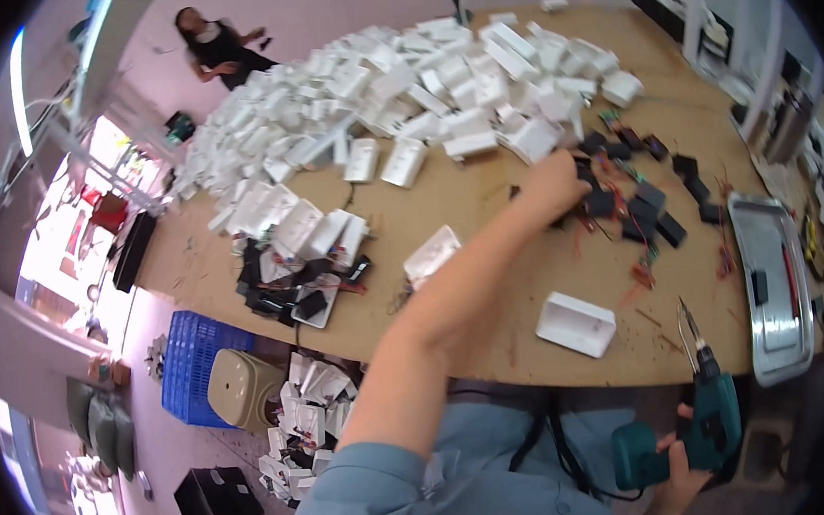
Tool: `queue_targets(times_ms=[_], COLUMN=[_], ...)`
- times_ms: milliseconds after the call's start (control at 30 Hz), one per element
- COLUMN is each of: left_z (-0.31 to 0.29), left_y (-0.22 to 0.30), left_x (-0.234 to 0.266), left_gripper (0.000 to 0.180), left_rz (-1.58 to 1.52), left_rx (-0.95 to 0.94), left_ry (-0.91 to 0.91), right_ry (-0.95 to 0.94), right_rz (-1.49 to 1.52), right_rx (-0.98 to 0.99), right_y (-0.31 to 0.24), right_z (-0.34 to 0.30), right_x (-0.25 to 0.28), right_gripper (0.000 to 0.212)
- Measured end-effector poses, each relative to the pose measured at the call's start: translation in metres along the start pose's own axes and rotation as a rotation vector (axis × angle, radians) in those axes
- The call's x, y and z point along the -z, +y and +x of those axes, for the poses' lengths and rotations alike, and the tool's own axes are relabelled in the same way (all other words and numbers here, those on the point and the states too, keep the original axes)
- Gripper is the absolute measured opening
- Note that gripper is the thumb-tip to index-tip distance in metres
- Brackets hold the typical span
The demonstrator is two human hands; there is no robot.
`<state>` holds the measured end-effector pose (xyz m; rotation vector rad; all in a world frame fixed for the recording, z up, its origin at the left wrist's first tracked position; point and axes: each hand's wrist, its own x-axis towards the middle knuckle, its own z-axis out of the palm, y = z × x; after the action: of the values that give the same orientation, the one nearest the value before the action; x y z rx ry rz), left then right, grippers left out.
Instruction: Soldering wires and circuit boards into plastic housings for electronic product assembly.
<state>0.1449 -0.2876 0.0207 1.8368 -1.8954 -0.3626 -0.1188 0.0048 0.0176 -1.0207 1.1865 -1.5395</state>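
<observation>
My left hand (559, 186) reaches across the table to a cluster of small black box-shaped parts (642, 205) with thin red and orange wires. Its fingers are curled in at the cluster's left edge, and what they grip is hidden. Low at the right, my right hand (683, 473) is wrapped round the handle of a green power drill (717, 417). The drill's long thin bit points up over the table's near edge. Between the two hands, an open white plastic housing (575, 325) lies on the table. Another white housing (433, 254) rests beside my left forearm.
A large heap of white housings (438, 91) covers the far table (497, 348). Housings and black parts (274, 292) pile up at the left. A metal tray (775, 326) with a red-handled tool stands right. Below are a blue crate (183, 363) and beige stool (239, 392). A person (222, 55) stands beyond.
</observation>
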Motion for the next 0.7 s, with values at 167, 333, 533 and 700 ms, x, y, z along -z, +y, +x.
queue_targets(times_ms=[167,333,533,700], left_z=[0.005,0.006,0.012,0.007], left_y=[-0.013,0.004,-0.020,-0.027], left_x=[0.004,0.028,0.070,0.073], left_gripper=[0.036,0.025,0.043,0.049], left_rz=[0.014,-0.250,-0.821,-0.407], left_rx=[0.004,-0.076,-0.221,-0.152], left_ry=[-0.026,0.069,0.244,0.014], right_ry=[-0.199,-0.026,-0.016,-0.013], right_rz=[-0.212,-0.090,-0.050,-0.057], right_rx=[0.219,0.122,0.023,-0.010], right_y=[-0.022,0.005,0.010,-0.003], right_z=[0.015,0.009,0.025,0.009], right_x=[-0.009,0.013,0.014,0.012], right_gripper=[0.048,0.045,0.049,0.049])
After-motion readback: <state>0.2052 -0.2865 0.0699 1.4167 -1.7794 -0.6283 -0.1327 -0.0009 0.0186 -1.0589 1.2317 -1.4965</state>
